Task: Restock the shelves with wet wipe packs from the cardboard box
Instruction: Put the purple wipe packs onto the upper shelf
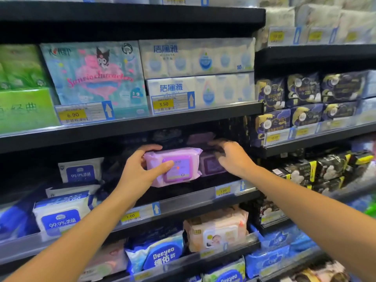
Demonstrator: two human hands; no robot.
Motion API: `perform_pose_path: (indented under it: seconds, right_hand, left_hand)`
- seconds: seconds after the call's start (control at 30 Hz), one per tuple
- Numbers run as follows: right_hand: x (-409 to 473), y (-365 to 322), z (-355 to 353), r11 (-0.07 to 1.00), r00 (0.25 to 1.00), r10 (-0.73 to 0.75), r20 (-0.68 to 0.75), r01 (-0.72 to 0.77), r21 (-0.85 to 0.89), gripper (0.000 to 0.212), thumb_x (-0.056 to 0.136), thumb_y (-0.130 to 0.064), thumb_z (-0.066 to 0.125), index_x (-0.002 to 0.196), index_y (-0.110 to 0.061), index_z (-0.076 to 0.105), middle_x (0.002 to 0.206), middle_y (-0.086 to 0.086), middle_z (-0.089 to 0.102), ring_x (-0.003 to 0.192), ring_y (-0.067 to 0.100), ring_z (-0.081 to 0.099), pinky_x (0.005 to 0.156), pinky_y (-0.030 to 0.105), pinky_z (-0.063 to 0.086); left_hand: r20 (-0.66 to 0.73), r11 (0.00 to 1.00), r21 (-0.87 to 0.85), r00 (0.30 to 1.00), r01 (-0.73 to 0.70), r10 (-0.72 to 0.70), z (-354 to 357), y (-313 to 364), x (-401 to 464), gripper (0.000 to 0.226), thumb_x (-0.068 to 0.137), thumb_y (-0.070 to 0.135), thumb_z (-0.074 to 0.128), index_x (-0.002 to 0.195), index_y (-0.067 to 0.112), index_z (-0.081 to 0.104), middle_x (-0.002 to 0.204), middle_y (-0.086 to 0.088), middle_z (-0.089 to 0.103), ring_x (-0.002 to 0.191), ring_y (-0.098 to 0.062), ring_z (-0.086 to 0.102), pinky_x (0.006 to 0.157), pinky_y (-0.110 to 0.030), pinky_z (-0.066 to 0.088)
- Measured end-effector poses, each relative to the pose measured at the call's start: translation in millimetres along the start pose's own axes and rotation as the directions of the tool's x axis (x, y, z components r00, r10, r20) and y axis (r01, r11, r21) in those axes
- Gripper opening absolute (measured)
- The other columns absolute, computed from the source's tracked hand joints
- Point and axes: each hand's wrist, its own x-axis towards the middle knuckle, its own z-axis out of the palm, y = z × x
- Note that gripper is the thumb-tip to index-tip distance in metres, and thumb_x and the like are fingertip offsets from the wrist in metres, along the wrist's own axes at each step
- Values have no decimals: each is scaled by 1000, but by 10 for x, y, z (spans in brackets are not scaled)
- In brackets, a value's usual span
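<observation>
Pink wet wipe pack (173, 166), held in front of the dark middle shelf (183, 202), lid facing me and tilted slightly down to the right. My left hand (142, 171) makes the grip: fingers curl over the pack's top left corner, and the thumb (162, 166) presses on the purple flip lid (176, 167). My right hand (232, 157) reaches into the same shelf bay just to the right, fingers bent and touching a darker purple pack (210, 164) that stands behind and beside the pink one; whether those fingers actually clamp that pack I cannot tell, since the bay is in shadow. A further purple pack (200, 137) lies higher and deeper in the bay.

Left of the pink pack, on the same shelf, white-and-blue wipe packs (61, 216) are stacked, one more (81, 169) standing upright behind them. Yellow price tags (130, 216) sit in the shelf's front rail. On the shelf above stand a pale blue cartoon-printed tissue pack (95, 76), two white tissue packs (197, 58) stacked one on the other, and green packs (22, 88) at the far left. On the shelf below lie a peach baby wipe pack (217, 231) and blue packs (162, 255). The adjoining shelf unit to the right carries dark navy packs (301, 92).
</observation>
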Motion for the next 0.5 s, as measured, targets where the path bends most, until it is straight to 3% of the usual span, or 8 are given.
perform_pose_path:
  seconds: [0.1, 0.17, 0.23, 0.3, 0.4, 0.5]
  right_hand:
    - [-206, -128, -117, 944, 1000, -2, -25, 10, 331, 37, 98, -8, 58, 135, -13, 61, 120, 1, 70, 108, 13, 67, 97, 25, 52]
    - [-322, -176, -176, 909, 998, 26, 49, -44, 415, 50, 96, -10, 62, 144, -14, 51, 129, 2, 65, 113, 13, 65, 100, 27, 52]
    - [-366, -157, -220, 909, 992, 66, 109, -105, 405, 62, 93, -12, 65, 151, -17, 42, 139, -2, 57, 119, 14, 62, 104, 35, 51]
    - [-342, -101, -263, 903, 987, 126, 104, -157, 400, 67, 91, -8, 66, 152, -18, 39, 139, -4, 53, 120, 14, 59, 104, 31, 48]
    - [-333, 12, -267, 908, 972, 197, 124, -229, 351, 68, 89, -7, 66, 151, -15, 40, 146, 1, 52, 126, 16, 56, 104, 28, 43]
    - [-404, 116, -223, 951, 924, 230, 305, -281, 133, 76, 88, -18, 72, 154, -14, 35, 152, 3, 46, 131, 19, 51, 104, 28, 40]
  left_hand:
    - [26, 999, 26, 999, 18, -19, 266, -26, 175, 49, 72, 30, 88, 115, 32, 64, 110, 3, 70, 98, -14, 70, 73, -33, 61]
    - [49, 999, 38, 999, 6, -8, 489, -51, 276, 51, 73, 28, 88, 117, 26, 62, 108, 5, 69, 97, -11, 69, 70, -23, 57]
    - [66, 996, 94, 998, -2, -4, 710, -59, 356, 51, 75, 26, 87, 118, 21, 60, 102, 12, 63, 91, -1, 62, 64, -5, 47]
    - [74, 988, 154, 996, 31, -43, 887, -95, 452, 51, 77, 25, 86, 119, 17, 59, 100, 10, 59, 90, -7, 59, 60, -2, 43]
    - [146, 948, 310, 981, 75, -125, 1052, -217, 606, 51, 73, 29, 88, 117, 15, 65, 108, 0, 64, 99, -18, 62, 76, -21, 49]
    - [304, 858, 513, 942, -33, -145, 1147, -295, 655, 46, 73, 30, 88, 114, 15, 70, 121, -2, 66, 115, -19, 61, 94, -30, 49]
